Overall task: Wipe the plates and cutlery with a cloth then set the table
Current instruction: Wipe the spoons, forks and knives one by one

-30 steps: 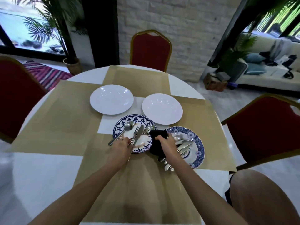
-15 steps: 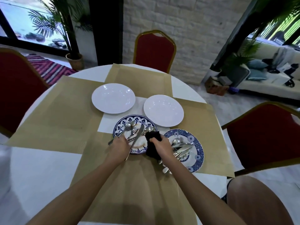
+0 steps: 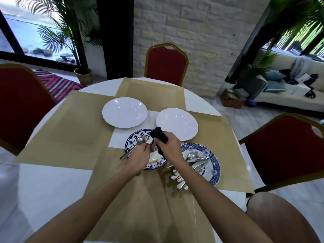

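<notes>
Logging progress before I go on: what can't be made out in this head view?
All in the head view.
What the black cloth wraps: cloth and right hand cover it.
How many cutlery pieces the left hand holds: fingers hide the grip.
Cutlery pile count on the right patterned plate: pieces overlap, right forearm covers some.

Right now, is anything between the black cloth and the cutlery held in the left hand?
Nothing visible does. The right hand grips the black cloth right against the piece of cutlery that the left hand holds over the blue patterned plate. A spoon lies beside them, not between.
</notes>
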`<state>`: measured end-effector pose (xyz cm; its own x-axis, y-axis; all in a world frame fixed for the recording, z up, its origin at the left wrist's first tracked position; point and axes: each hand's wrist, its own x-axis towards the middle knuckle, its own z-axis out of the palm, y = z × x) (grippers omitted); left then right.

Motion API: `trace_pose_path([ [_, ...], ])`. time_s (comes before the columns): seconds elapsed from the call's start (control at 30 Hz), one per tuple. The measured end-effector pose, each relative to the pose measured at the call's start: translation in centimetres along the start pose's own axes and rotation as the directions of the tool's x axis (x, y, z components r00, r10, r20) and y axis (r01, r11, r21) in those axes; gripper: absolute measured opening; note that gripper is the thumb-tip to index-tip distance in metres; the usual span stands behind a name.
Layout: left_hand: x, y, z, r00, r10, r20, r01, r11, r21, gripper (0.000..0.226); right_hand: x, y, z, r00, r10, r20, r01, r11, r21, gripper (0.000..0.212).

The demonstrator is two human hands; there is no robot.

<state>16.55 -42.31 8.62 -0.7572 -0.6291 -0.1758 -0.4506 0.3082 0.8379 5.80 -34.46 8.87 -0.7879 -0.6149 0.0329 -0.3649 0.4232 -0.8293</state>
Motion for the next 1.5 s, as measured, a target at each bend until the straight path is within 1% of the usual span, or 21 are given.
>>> trace_pose_path([
  [0.1, -0.5, 0.5, -0.2, 0.999, 0.031, -0.022, -0.032, 0.999, -0.020, 0.030, 0.4, 0.1, -0.9, 0.997, -0.078, -0.014, 0.073, 0.976, -0.205, 0.027],
  [0.2, -1.2, 1.0, -0.2, 0.996, 0.083, -0.035, -0.082, 0.996, 0.029, 0.029, 0.8, 0.1, -1.9, 0.995, -0.086, -0.042, 0.069, 0.947, -0.315, 0.033],
  [0.27, -1.2, 1.5, -0.1, 0.994, 0.092, -0.055, -0.092, 0.996, 0.006, 0.029, 0.7, -0.1, -2.1, 0.993, -0.095, -0.071, 0.068, 0.947, -0.313, 0.034],
  [0.3, -1.1, 1.6, -0.1, 0.994, 0.086, -0.064, -0.087, 0.996, -0.017, 0.029, 0.5, -0.2, -2.0, 0.991, -0.118, -0.069, 0.092, 0.948, -0.305, 0.034],
  [0.4, -1.3, 1.4, -0.3, 0.994, 0.089, -0.061, -0.090, 0.996, -0.019, 0.030, 0.1, -0.2, -2.1, 0.987, -0.163, -0.015, 0.148, 0.927, -0.345, 0.037],
  [0.53, -1.8, 1.4, -0.6, 0.993, 0.113, -0.023, -0.113, 0.994, 0.005, 0.031, 0.4, -0.1, -3.1, 0.988, -0.130, -0.079, 0.089, 0.917, -0.388, 0.035],
  [0.67, -2.0, 1.7, -0.6, 0.996, 0.083, -0.046, -0.085, 0.994, -0.062, 0.033, -0.3, 0.1, -2.8, 0.975, -0.222, -0.020, 0.191, 0.880, -0.436, 0.037],
  [0.7, -2.0, 1.7, -0.7, 0.995, 0.084, -0.048, -0.088, 0.994, -0.069, 0.033, -0.4, 0.3, -2.9, 0.974, -0.227, -0.019, 0.197, 0.878, -0.436, 0.037],
  [0.83, -2.4, 1.7, -0.8, 0.993, 0.120, -0.007, -0.121, 0.992, -0.044, 0.034, 0.7, 0.4, -4.0, 0.983, -0.150, -0.109, 0.089, 0.898, -0.431, 0.037],
  [0.87, -2.4, 1.6, -0.8, 0.993, 0.115, 0.009, -0.115, 0.993, -0.036, 0.035, 1.0, 0.4, -4.2, 0.985, -0.115, -0.131, 0.053, 0.913, -0.403, 0.033],
  [0.9, -2.4, 1.5, -0.7, 0.995, 0.102, 0.023, -0.101, 0.995, -0.027, 0.036, 1.4, 0.5, -4.3, 0.984, -0.051, -0.172, -0.007, 0.948, -0.319, 0.029],
  [0.93, -2.4, 1.4, -0.6, 0.996, 0.083, 0.034, -0.083, 0.996, -0.022, 0.037, 1.6, 0.4, -4.6, 0.970, 0.074, -0.233, -0.107, 0.986, -0.131, 0.024],
  [0.97, -2.3, 1.2, -0.5, 0.997, 0.063, 0.040, -0.062, 0.998, -0.026, 0.037, 1.7, 0.1, -4.8, 0.935, 0.238, -0.262, -0.212, 0.970, 0.122, 0.020],
  [1.0, -2.2, 1.1, -0.6, 0.998, 0.043, 0.044, -0.041, 0.998, -0.037, 0.038, 1.7, 0.0, -5.1, 0.888, 0.382, -0.258, -0.291, 0.898, 0.329, 0.017],
  [1.03, -2.2, 1.0, -0.7, 0.999, 0.021, 0.048, -0.019, 0.998, -0.053, 0.039, 1.7, 0.0, -5.4, 0.855, 0.456, -0.247, -0.323, 0.842, 0.433, 0.017],
  [1.07, -2.0, 0.9, -0.8, 0.999, -0.001, 0.053, 0.005, 0.997, -0.074, 0.040, 1.7, 0.0, -5.7, 0.852, 0.464, -0.242, -0.330, 0.836, 0.439, 0.017],
  [1.17, -1.5, 0.3, -0.9, 0.997, -0.051, 0.056, 0.058, 0.990, -0.127, 0.042, 1.3, -0.3, -5.9, 0.888, 0.394, -0.239, -0.284, 0.877, 0.388, 0.010],
  [1.2, -1.4, 0.2, -0.9, 0.997, -0.052, 0.056, 0.059, 0.991, -0.124, 0.040, 1.2, -0.3, -5.7, 0.903, 0.349, -0.251, -0.252, 0.902, 0.351, 0.012],
  [1.33, -1.3, 0.6, -0.5, 0.998, 0.040, 0.049, -0.038, 0.999, -0.031, 0.028, 0.2, 0.1, -4.6, 0.953, 0.104, -0.284, -0.080, 0.992, 0.094, 0.028],
  [1.4, -1.5, 0.8, -0.3, 0.995, 0.086, 0.053, -0.085, 0.996, -0.019, 0.027, -0.3, 0.4, -4.0, 0.973, -0.025, -0.231, 0.018, 0.999, -0.034, 0.030],
  [1.5, -1.8, 0.7, -0.1, 0.991, 0.125, 0.044, -0.125, 0.992, 0.001, 0.026, -0.8, 1.1, -3.3, 0.984, -0.170, -0.049, 0.156, 0.965, -0.210, 0.034],
])
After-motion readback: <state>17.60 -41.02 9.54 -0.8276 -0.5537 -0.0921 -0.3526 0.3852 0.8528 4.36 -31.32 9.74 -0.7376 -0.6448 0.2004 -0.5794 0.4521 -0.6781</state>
